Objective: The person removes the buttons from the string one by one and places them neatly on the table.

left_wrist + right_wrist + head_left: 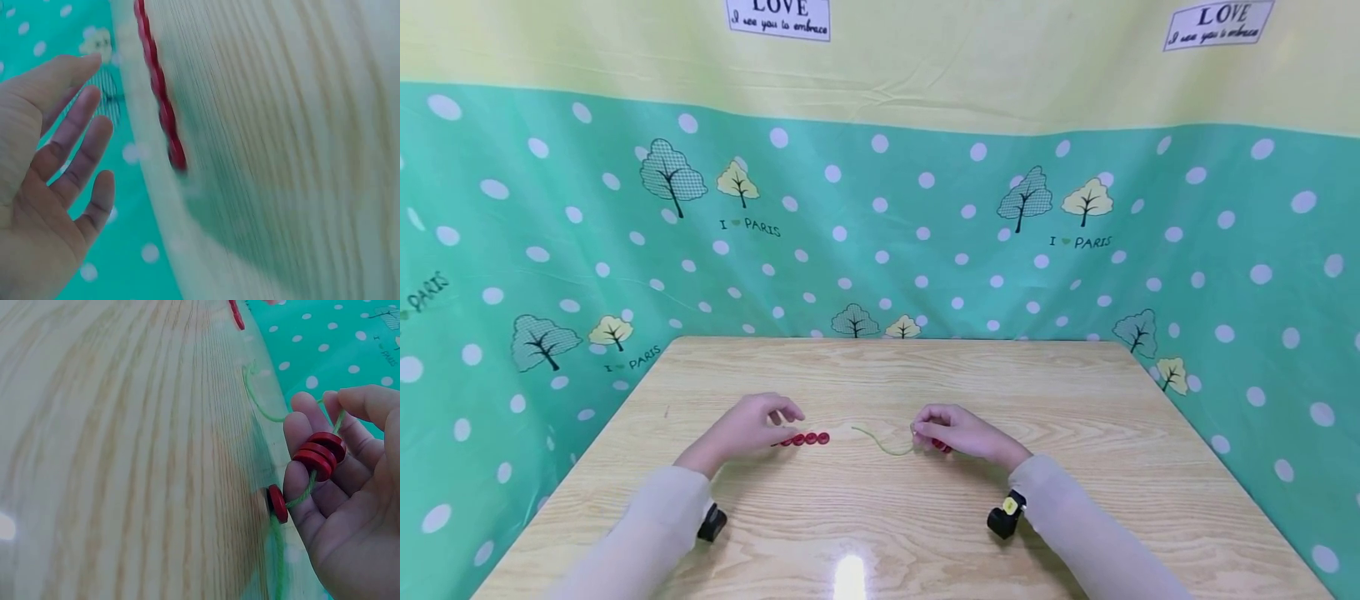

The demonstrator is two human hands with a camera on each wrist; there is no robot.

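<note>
My left hand (pixel 758 423) hovers at the left end of a row of red buttons (pixel 812 438), its fingers loosely spread and holding nothing. In the left wrist view, the row of red buttons (pixel 159 94) lies on the table beyond the fingertips. On the right side, my right hand (pixel 955 429) pinches a green string (pixel 337 422) between thumb and forefinger. Several red buttons are threaded on it: a stack (pixel 319 456) rests against the curled fingers, and another button (pixel 279 504) sits lower on the string. The free end of the string (pixel 880 446) curves leftward over the table.
Both hands are over a light wooden table (pixel 880 375). A green and yellow curtain (pixel 880 233) printed with dots and trees surrounds its back and sides. Black wrist cameras (pixel 1003 517) sit at both sleeves. Light glares off the front of the tabletop.
</note>
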